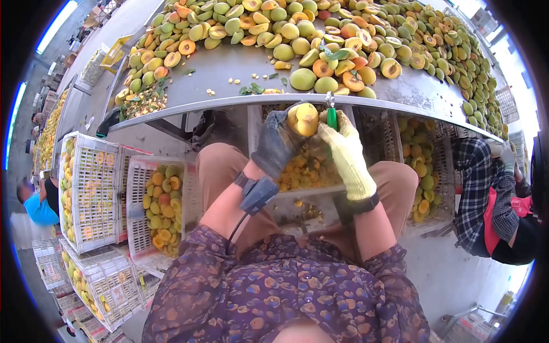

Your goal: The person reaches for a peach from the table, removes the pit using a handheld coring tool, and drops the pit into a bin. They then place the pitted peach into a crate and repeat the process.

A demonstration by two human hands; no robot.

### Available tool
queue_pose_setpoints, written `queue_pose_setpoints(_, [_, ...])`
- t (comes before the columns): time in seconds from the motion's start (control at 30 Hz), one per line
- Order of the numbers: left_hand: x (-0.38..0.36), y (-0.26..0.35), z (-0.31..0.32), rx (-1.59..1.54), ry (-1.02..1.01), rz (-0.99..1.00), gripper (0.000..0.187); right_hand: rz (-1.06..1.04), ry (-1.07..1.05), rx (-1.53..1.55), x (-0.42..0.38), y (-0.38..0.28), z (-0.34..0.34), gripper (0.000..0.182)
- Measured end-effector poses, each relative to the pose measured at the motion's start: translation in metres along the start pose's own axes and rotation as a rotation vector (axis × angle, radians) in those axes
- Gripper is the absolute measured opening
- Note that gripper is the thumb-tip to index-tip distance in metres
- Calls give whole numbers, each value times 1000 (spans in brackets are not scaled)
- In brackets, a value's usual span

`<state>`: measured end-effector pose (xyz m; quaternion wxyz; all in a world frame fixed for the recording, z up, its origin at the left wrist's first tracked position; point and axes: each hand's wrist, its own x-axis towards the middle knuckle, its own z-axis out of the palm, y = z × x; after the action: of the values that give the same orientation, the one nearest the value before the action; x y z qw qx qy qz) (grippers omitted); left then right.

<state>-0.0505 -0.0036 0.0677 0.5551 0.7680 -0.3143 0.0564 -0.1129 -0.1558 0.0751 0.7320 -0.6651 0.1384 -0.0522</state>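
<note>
**Halved fruit held over the crate, tool at its seam**

While the pile of green and orange stone fruit [320, 40] covers the grey metal counter [240, 71] ahead, both hands work just below its near edge, over the lap. Head view: the left hand [277, 143], in a dark blue-grey work glove, is curled closed around a yellow-orange fruit [303, 119], cupping it from below and from the left, probably so the cut face stays exposed and steady. That fruit sits between the two hands, raised in front of the counter's rim. Its long axis runs roughly upright, and its pale cut side faces toward the camera. The right hand [346, 151], in a pale yellow knitted glove, is clenched on a green-handled small tool [331, 114] that stands nearly vertical, metal tip up, touching the fruit's right flank. Below the hands, a white plastic lattice crate [311, 171] holds yellow fruit pieces, seemingly placed to catch whatever drops. A similar white crate [163, 208] of whole fruit stands left of the knees.
</note>
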Motion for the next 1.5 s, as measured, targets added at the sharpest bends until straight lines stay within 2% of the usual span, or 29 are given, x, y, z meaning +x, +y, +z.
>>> queue_pose_setpoints(0.03, [-1,2,-2,-7,3,-4,41,-49,26,9,7,5,-3,26])
queue_pose_setpoints(0.1, [1,14,-10,195,-84,-102,40,-62,2,124,11,-2,-6,25])
queue_pose_setpoints(0.13, [3,22,-16,310,-129,-133,43,1,1,174,5,-20,-2,25])
queue_pose_setpoints(0.17, [0,16,-18,312,-124,-140,43,-35,13,175,3,-24,2,23])
queue_pose_setpoints(0.23, [-12,-14,-15,-89,74,-79,42,-87,44,-12,2,-8,0,21])
queue_pose_setpoints(0.27, [-19,-40,-11,-69,165,-44,42,-68,20,-133,-8,-9,7,22])
queue_pose_setpoints(0.3, [-19,-37,-13,-64,174,-49,42,-57,-3,-254,-18,-13,14,22])
queue_pose_setpoints(0.33, [-16,-27,-16,0,202,-31,41,-110,-54,-544,-25,-14,19,25])
queue_pose_setpoints(0.37, [-14,-18,-17,64,226,-14,41,-169,-42,-648,-32,-10,25,26])
queue_pose_setpoints(0.4, [-14,-12,-16,-60,213,-60,44,-207,-36,-690,-32,-6,30,25])
queue_pose_setpoints(0.43, [-15,-12,-13,-58,212,-62,44,-245,-28,-732,-33,-2,32,25])
queue_pose_setpoints(0.5, [-17,-14,-4,-331,251,-136,41,-301,-29,-768,-30,-1,34,25])
queue_pose_setpoints(0.6, [-19,-17,8,-382,328,-55,33,-369,-71,-908,-26,3,29,29])
queue_pose_setpoints(0.67, [-19,-41,17,-389,331,-72,33,-378,-116,-1007,-24,11,29,33])
queue_pose_setpoints(0.73, [-19,-53,23,-390,334,-92,33,-303,-21,-1045,-21,23,37,29])
queue_pose_setpoints(0.8, [-20,-56,30,-908,331,-375,32,-253,-21,-1055,-19,32,42,31])
queue_pose_setpoints(0.83, [-22,-57,28,-904,330,-379,32,-206,-18,-1067,-19,34,43,33])
queue_pose_setpoints(0.9, [-22,-55,24,-291,263,-148,33,-222,-36,-1036,-19,34,44,31])
queue_pose_setpoints(0.93, [-21,-52,23,-291,263,-152,33,-240,-54,-1010,-20,34,44,29])
queue_pose_setpoints(1.0, [-20,-48,22,-108,332,-66,15,-238,-114,-936,-12,37,41,27])
queue_pose_setpoints(1.07, [-19,-56,15,-63,286,-76,14,-236,-172,-856,-6,36,34,25])
queue_pose_setpoints(1.13, [-17,-62,12,-14,232,-82,14,-310,-352,-765,-3,28,27,20])
queue_pose_setpoints(1.23, [-14,-60,17,35,236,-136,13,-205,-232,-755,-4,33,39,23])
queue_pose_setpoints(1.27, [-13,-55,27,-162,404,-180,13,-189,-95,-700,-11,35,51,23])
queue_pose_setpoints(1.3, [-13,-51,31,-361,569,-224,13,-187,-88,-692,-9,41,50,23])
queue_pose_setpoints(1.37, [-17,-58,30,-297,556,-169,13,-243,-178,-627,1,58,48,22])
queue_pose_setpoints(1.43, [-16,-60,25,84,471,-94,13,-209,-172,-673,4,50,47,22])
queue_pose_setpoints(1.47, [-15,-61,22,81,464,-91,13,-191,-235,-651,5,44,43,21])
queue_pose_setpoints(1.5, [-15,-62,18,14,373,-132,12,-170,-299,-629,6,42,39,20])
